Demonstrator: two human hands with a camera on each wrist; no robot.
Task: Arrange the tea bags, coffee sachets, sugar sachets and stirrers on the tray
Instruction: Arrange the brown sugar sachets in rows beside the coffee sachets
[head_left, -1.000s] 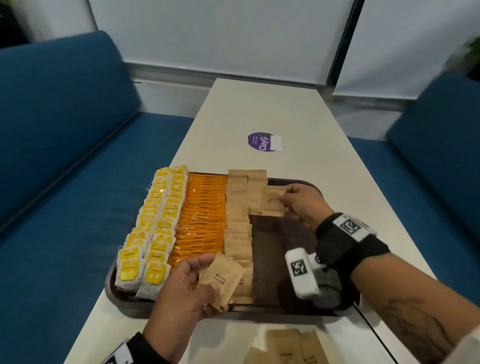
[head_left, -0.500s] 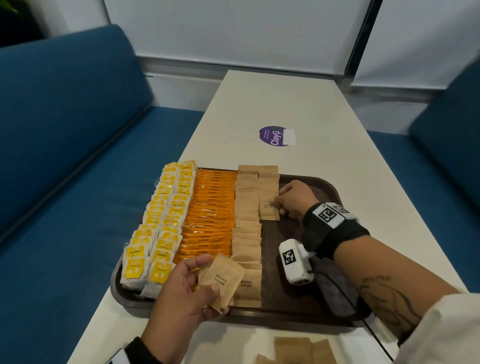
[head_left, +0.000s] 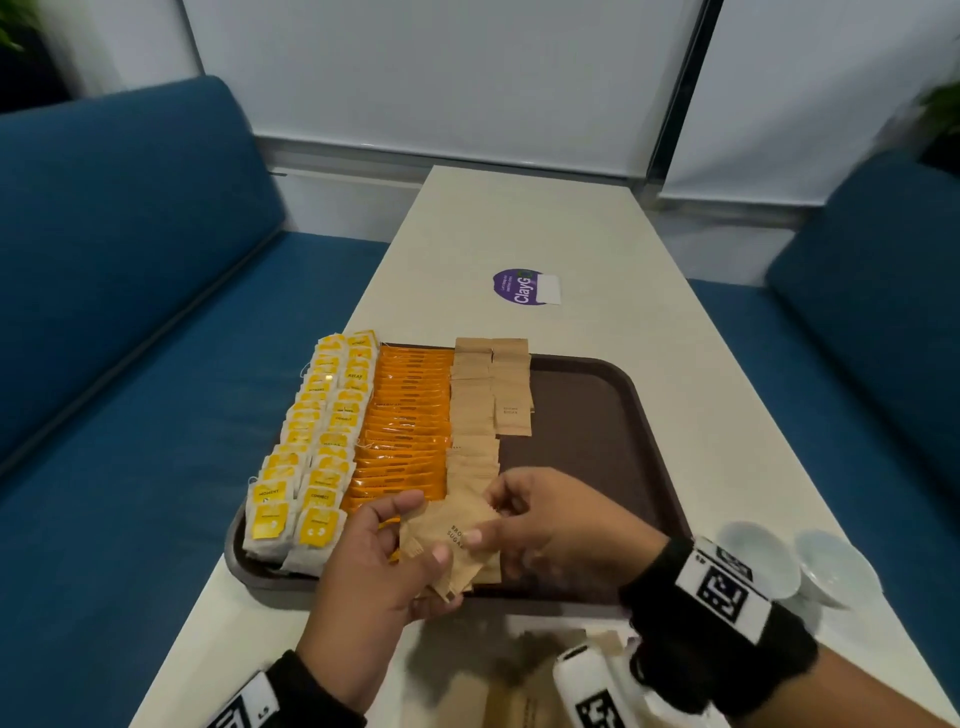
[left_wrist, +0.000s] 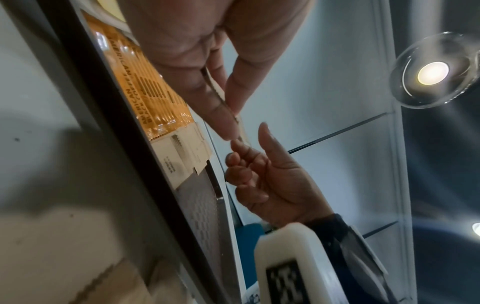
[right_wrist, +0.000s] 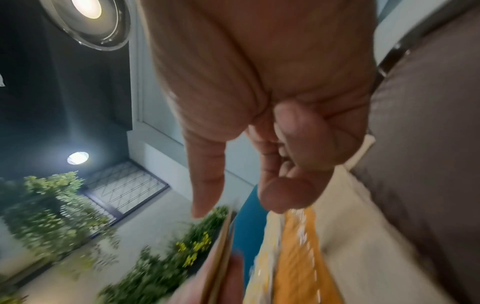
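Note:
A brown tray (head_left: 649, 415) holds two columns of yellow tea bags (head_left: 311, 441), a column of orange coffee sachets (head_left: 410, 415) and two columns of brown sugar sachets (head_left: 488, 395); the right-hand sugar column is short. Over the tray's near edge my left hand (head_left: 426, 527) grips a small stack of brown sugar sachets (head_left: 447, 535). My right hand (head_left: 485, 519) meets that stack, thumb on its face, fingers curled at its top edge. In the left wrist view the stack (left_wrist: 218, 90) sits pinched edge-on in the left hand (left_wrist: 230, 109), the right hand (left_wrist: 249, 142) at its tip. No stirrers are in view.
Loose brown sachets (head_left: 519, 691) lie on the white table (head_left: 519, 218) between me and the tray. Two white cups (head_left: 763, 561) stand at the right, by my right wrist. A purple sticker (head_left: 522, 288) lies beyond the tray. Blue sofas (head_left: 130, 312) flank the table.
My right hand laid a sachet on the short sugar column, then drew back toward me to the stack. The left hand kept its stack and rose a little.

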